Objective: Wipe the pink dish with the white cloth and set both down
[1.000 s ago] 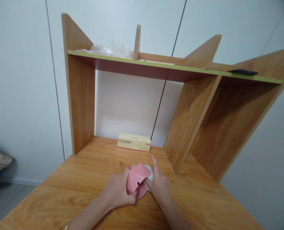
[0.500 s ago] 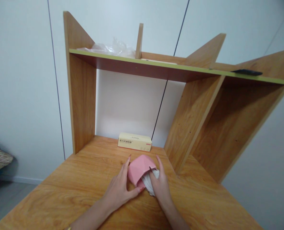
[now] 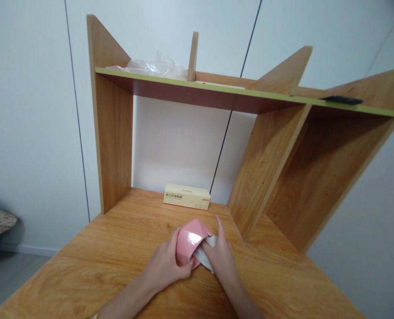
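Note:
A glossy pink, faceted bowl (image 3: pixel 190 239) is tipped on its side just over the wooden desk, its opening turned to the right. My left hand (image 3: pixel 166 266) grips it from the left, with the thumb along the lower rim. A pale grey-white cloth (image 3: pixel 204 257) is bunched at the bowl's mouth, partly inside. My right hand (image 3: pixel 220 257) presses this cloth into the opening; some of its fingers are hidden inside the bowl, while one finger points up.
Behind the bowl, a cream box (image 3: pixel 186 197) with printed characters stands on the desk (image 3: pixel 93 261). Wooden shelving (image 3: pixel 270 155) rises at the back and right. On its upper shelf lie a clear plastic bag (image 3: pixel 153 67) and a dark flat object (image 3: pixel 341 100).
The bowl has turned and tilted slightly, showing a bright reflection on its side. My left fingers have wrapped closer around it, and my right hand has shifted a little left with the cloth.

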### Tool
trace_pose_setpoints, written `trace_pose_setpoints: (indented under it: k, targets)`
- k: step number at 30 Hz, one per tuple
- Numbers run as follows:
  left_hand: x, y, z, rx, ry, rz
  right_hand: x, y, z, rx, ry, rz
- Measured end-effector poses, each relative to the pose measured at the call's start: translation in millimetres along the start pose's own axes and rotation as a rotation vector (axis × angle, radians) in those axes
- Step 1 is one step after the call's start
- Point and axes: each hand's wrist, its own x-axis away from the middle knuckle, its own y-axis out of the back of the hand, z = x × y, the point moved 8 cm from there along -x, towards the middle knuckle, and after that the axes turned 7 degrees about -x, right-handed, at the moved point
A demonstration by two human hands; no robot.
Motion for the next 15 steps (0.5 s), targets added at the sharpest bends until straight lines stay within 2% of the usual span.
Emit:
trace_pose_setpoints:
  k: [6, 11, 15]
  targets:
    - [1, -1.3, -1, -0.177, 0.038, 0.063, 2, 5, 12, 0.33, 0.246, -0.044]
    - [0, -0.3, -4, -0.25, 0.017, 0.076, 5, 8, 23, 0.341, 0.447, -0.061]
    - [0, -0.4, -6, -0.247, -0.028, 0.074, 5, 8, 21, 0.272, 0.444, -0.022]
